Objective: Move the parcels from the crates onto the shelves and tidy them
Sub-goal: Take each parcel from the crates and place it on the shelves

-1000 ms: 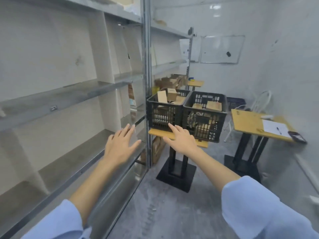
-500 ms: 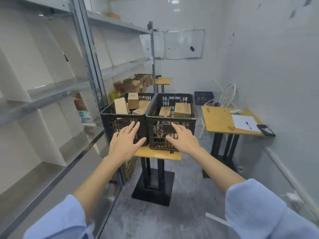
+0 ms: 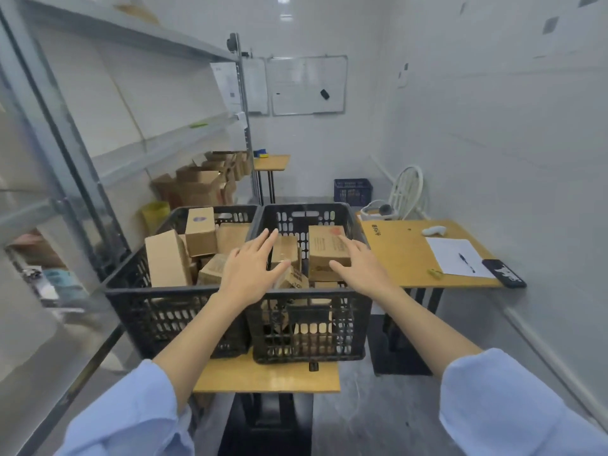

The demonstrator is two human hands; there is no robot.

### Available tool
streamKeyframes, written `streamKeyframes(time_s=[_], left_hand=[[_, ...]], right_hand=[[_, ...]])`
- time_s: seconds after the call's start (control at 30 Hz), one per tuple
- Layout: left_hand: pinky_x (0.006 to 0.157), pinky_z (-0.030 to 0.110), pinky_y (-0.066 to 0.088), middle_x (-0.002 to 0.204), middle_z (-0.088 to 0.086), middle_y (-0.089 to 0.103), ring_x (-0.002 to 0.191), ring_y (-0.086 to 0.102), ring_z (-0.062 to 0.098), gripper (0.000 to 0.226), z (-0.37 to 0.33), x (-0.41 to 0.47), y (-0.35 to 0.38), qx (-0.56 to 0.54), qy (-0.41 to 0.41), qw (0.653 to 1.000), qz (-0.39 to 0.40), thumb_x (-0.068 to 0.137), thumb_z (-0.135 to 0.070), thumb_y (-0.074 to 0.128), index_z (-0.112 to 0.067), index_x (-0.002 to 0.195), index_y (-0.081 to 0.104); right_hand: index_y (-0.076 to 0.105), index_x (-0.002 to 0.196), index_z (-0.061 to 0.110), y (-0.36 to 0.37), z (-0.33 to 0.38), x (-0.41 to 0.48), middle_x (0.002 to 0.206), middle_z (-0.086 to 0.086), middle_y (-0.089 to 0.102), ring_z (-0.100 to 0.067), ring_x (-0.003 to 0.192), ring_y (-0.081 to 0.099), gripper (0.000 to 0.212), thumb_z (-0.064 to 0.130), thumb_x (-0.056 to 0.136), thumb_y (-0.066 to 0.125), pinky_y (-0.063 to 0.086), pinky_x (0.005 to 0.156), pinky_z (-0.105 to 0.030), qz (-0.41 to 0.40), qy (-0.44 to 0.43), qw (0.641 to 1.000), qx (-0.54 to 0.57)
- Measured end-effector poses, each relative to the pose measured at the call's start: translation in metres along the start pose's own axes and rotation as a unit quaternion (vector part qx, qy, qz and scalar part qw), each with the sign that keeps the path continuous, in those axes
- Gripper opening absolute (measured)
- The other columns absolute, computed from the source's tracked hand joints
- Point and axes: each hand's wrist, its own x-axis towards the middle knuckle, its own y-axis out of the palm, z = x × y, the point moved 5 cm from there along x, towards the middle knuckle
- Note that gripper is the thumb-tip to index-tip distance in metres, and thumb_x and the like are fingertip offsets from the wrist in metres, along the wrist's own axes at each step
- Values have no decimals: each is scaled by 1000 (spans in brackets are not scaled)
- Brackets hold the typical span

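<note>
- My left hand reaches over the near rim of the right crate, fingers straight and spread, grasping nothing. Its thumb lies close to a small parcel, though I cannot tell if it touches.
- My right hand is likewise flat and released, hovering by the big parcel that stands in the same crate.
- The left crate touches the right one on the small table. It is heaped with parcels, among them an upright box and a stickered box.
- The shelves to my left show bare boards where I can see them. Some opened cartons sit low at the far end, and I cannot tell if they belong to this job.
- My judgement is that hardly anything is done. Both crates look full, so nearly all the carrying and all the tidying is left, starting with a first grab from the right crate.
</note>
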Motion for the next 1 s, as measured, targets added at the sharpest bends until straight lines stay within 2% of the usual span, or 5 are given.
streamKeyframes(time_s=[0.27, 0.5, 0.77, 0.9, 1.0], left_hand=[[118, 42, 19, 163, -7, 16, 147, 23, 15, 72, 11, 108, 81, -29, 12, 999, 32, 96, -61, 39, -33, 156, 12], [118, 42, 17, 163, -8, 16, 147, 22, 15, 74, 16, 173, 129, -39, -1, 998, 49, 95, -62, 41, -34, 156, 11], [118, 40, 20, 163, -6, 16, 146, 24, 15, 77, 29, 225, 185, -23, 7, 996, 86, 93, -65, 40, -32, 156, 9], [117, 39, 21, 163, -8, 14, 147, 24, 15, 80, 29, 243, 221, -34, 24, 992, 120, 92, -65, 42, -32, 156, 9], [117, 40, 21, 163, -8, 15, 146, 26, 15, 82, 26, 251, 244, -58, 32, 988, 137, 91, -65, 46, -32, 156, 10]], right_hand=[[16, 155, 31, 41, -51, 99, 158, -4, 26, -26, 140, 33, 76, 43, 92, 58, 39, 110, -50, 34, 49, 997, 45], [14, 155, 31, 71, -73, 177, 158, -4, 26, -29, 137, 37, 80, 37, 91, 61, 40, 108, -52, 62, 53, 993, 83], [16, 156, 31, 101, -100, 225, 158, -4, 27, -28, 139, 36, 80, 35, 91, 62, 40, 109, -51, 59, 87, 990, 99], [24, 153, 27, 115, -115, 234, 153, -6, 34, -27, 137, 38, 70, 34, 93, 60, 40, 110, -48, 57, 113, 986, 104], [25, 152, 30, 125, -124, 239, 153, -5, 33, -25, 139, 36, 72, 33, 92, 63, 39, 110, -50, 53, 127, 984, 115]])
